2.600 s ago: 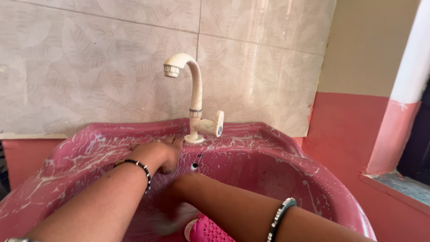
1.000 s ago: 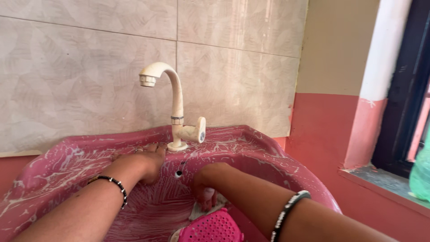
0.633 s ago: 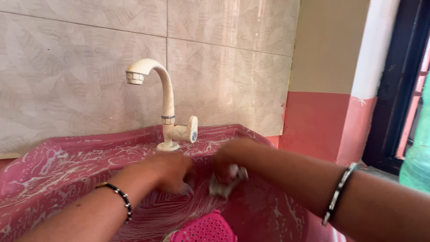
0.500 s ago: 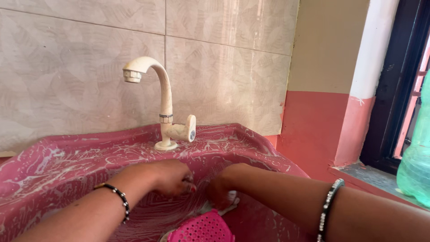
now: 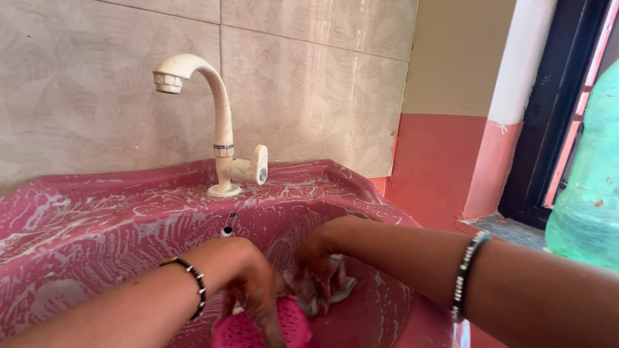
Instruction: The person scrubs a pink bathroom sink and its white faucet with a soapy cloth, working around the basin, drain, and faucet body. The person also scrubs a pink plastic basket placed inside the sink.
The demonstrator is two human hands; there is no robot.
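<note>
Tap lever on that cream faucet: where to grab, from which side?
Take the stubby lever that juts sideways from the base of the faucet. Come from the front right, grip across its rounded end cap. That side is open; the tiled wall blocks the back, and the spout column stands to its left.

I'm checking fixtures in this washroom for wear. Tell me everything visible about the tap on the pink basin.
The tap is cream-coloured, plastic-looking and a little grimy. A round base sits on the back ledge of the pink basin, left of centre; an upright stem with a metal-looking ring curves over into a gooseneck whose ribbed spout points down and left. A stubby side handle with a bluish cap sticks out to the right. No water runs from it. Soap streaks surround the base; neither hand touches it.
</note>
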